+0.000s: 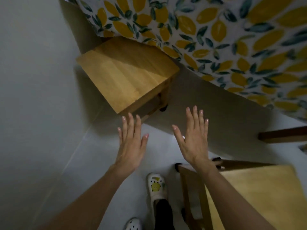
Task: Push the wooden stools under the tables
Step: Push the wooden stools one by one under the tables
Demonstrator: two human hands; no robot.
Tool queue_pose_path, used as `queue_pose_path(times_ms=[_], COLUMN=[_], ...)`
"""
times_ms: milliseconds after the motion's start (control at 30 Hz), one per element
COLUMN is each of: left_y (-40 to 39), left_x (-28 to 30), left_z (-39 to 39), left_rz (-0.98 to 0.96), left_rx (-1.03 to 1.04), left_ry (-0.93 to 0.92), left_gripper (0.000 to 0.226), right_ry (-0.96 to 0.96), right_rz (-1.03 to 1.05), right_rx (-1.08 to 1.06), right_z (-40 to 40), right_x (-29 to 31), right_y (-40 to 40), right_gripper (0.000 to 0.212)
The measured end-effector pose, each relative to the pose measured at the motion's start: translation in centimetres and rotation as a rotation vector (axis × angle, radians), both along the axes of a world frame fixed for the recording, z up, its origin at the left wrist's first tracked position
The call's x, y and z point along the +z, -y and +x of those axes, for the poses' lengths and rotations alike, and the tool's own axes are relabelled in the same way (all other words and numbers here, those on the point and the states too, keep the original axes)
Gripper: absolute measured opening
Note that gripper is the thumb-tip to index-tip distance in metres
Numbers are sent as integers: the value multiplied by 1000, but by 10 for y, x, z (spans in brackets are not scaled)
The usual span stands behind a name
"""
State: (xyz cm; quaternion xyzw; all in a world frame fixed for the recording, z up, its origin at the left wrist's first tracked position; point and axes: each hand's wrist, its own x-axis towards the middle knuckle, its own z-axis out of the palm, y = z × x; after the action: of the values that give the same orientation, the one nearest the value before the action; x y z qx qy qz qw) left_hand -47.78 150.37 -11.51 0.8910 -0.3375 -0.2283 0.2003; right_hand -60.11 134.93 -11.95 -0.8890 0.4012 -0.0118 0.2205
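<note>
On the pale tiled floor (93, 163) next to a plain light wall (29, 55), I'm standing at a table covered with a lemon-and-leaf print tablecloth (216, 39). The cloth hangs over the edge and throws a big shadow on the tiles.

No brands or readable writing anywhere that I can make out. My white clogs have little charms on them, one looks like a yellow lemon face, but there's no text.

Count-wise: two wooden stools. The first stool (127, 72) is ahead of me, its far corner tucked under the hanging tablecloth and most of the seat sticking out into the open, close to the wall. The second stool (252, 196) is down at my right, beside my leg, fully out from the table. There's also a dark wooden bar (282, 135) poking in from the right edge; can't tell what it belongs to. Two clogs, one (156, 185) forward and one (132, 224) barely in view at the bottom.

Both hands are out in front, flat, fingers spread, palms down, gripping nothing. My left hand (131, 143) hovers just short of the first stool's near corner, not touching it as far as I can see. My right hand (192, 140) is off to the side over the shadowed tiles, apart from the left, with my forearm crossing over the second stool's corner.
</note>
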Motion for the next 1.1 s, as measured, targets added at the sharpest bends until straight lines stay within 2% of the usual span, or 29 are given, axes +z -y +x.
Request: queue_pose_path(times_ms=[100,300,500,633,733,933,1100], left_y=[-17,-48,-42,-37,-36,-21,-4], left_x=[5,6,1,2,7,18,21], left_z=[-62,-176,-262,-295,-312,-325,-328], left_rz=[16,78,160,277,369,474,470], left_rx=[-51,-320,-558,-655,-651,-645,-643], left_ry=[-118,-236,-182,-46,-30,-46,-63], left_gripper=[65,70,88,111,128,131,131], right_ry=[-26,-74,-188,-216,-216,-251,-288], right_rz=[14,38,36,63,64,55,39], right_rx=[-161,-364,-515,-490,-408,-291,-242], right_z=[-69,-208,-332,-386,-408,-421,-422], right_x=[1,16,14,6,-2,-19,-24], right_y=[-29,-90,-129,-142,-145,-138,-110], right_gripper=[79,77,78,75,76,85,87])
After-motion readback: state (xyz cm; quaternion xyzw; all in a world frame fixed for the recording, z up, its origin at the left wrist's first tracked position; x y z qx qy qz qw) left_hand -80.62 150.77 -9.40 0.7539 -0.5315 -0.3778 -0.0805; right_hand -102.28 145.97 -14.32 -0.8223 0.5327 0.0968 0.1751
